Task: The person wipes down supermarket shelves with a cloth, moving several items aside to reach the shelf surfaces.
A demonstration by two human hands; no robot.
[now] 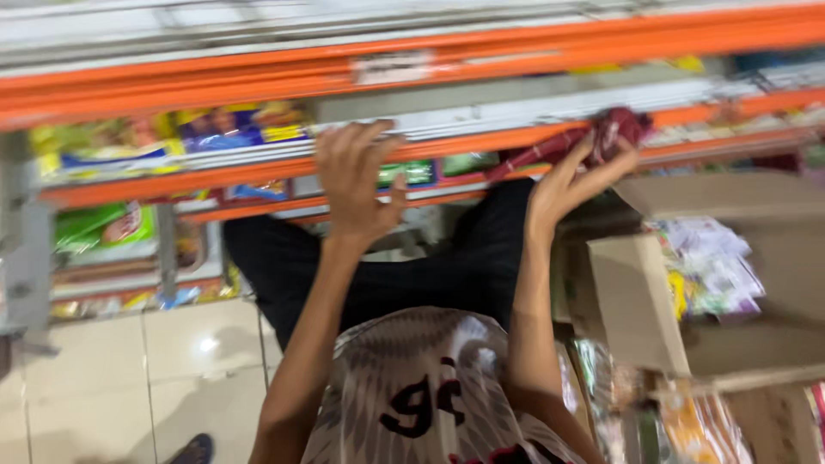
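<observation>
Shop aisle, orange shelf point(258, 82) above tiled floor point(172, 369) | right hand point(574, 185) pinches dark red packet point(614, 129) at fingertips against shelf edge | left hand point(357, 180) spread, empty, resting on shelf rail | open carton point(636, 301) right of arm

Open box point(636, 301) right of shelves point(258, 163)

Orange shelf rails point(258, 82), seemingly dark red packet point(614, 129) (blurred), brown cardboard box point(632, 301)
</observation>
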